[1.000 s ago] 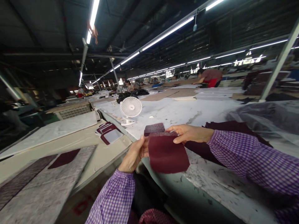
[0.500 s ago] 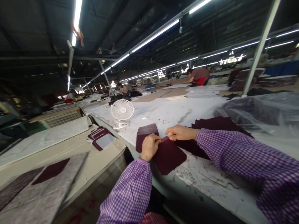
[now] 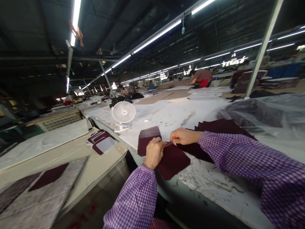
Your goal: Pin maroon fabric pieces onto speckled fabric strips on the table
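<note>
A dark maroon fabric piece (image 3: 173,162) with cut corners lies at the near edge of the white table, partly overhanging it. My left hand (image 3: 154,152) is closed on its far left edge, thumb and fingers pinching the material. On the same far edge, my right hand (image 3: 184,136) is closed in a pinch; a small pale bit shows below its fingertips, too small to name. Behind my left hand sits another maroon piece with a greyish far end (image 3: 149,133). A pile of maroon pieces (image 3: 215,125) spreads beneath and beyond my right forearm.
A small white fan (image 3: 123,112) stands on the white table (image 3: 164,111). Clear plastic sheeting (image 3: 267,109) lies to the right. At left, a lower cream surface (image 3: 78,152) bears maroon-edged pieces (image 3: 101,143) and a grey board (image 3: 62,184). A co-worker (image 3: 201,78) bends over a far table.
My left hand has shifted slightly along the piece's far edge, its fingers nearer the right hand. The right hand's fingers have closed down onto that edge, where the index finger was raised before.
</note>
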A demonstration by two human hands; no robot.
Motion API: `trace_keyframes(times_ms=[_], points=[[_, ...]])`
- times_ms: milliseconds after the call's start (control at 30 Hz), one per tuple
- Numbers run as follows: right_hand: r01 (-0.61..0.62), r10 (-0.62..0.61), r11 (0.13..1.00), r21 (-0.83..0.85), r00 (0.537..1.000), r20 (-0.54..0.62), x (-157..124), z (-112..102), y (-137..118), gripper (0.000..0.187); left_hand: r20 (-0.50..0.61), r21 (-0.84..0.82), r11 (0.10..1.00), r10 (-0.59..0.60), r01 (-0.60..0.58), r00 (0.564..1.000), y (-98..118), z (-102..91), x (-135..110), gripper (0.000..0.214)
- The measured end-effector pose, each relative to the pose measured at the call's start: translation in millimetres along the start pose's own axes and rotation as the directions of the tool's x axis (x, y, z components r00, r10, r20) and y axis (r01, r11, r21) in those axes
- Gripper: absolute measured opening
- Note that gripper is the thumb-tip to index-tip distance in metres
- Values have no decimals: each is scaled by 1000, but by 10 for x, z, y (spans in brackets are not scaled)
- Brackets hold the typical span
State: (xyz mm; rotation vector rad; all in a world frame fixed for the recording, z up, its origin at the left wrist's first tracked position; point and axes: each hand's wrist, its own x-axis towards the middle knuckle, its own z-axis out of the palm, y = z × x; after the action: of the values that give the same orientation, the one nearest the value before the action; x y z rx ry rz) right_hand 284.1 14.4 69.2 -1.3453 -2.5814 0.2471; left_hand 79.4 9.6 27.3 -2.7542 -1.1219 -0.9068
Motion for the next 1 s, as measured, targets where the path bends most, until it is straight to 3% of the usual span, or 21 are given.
trace_keyframes(times_ms=[233, 467, 800, 1000], points=[[5, -5, 1000, -31, 1000, 0, 9, 26, -20, 15, 3, -18, 1000, 3, -3, 1000, 8, -7, -6, 23], [55, -58, 994, -89, 998, -34, 6, 53, -7, 14, 23, -279, 955, -95, 98, 995, -62, -50, 8, 24], [81, -89, 991, -107, 994, -70, -12, 78, 8, 12, 15, -397, 907, -143, 137, 990, -76, -68, 13, 34], [89, -95, 990, -108, 994, -55, -30, 55, -20, 12, 39, -370, 916, -153, 157, 987, -96, -11, 13, 15]])
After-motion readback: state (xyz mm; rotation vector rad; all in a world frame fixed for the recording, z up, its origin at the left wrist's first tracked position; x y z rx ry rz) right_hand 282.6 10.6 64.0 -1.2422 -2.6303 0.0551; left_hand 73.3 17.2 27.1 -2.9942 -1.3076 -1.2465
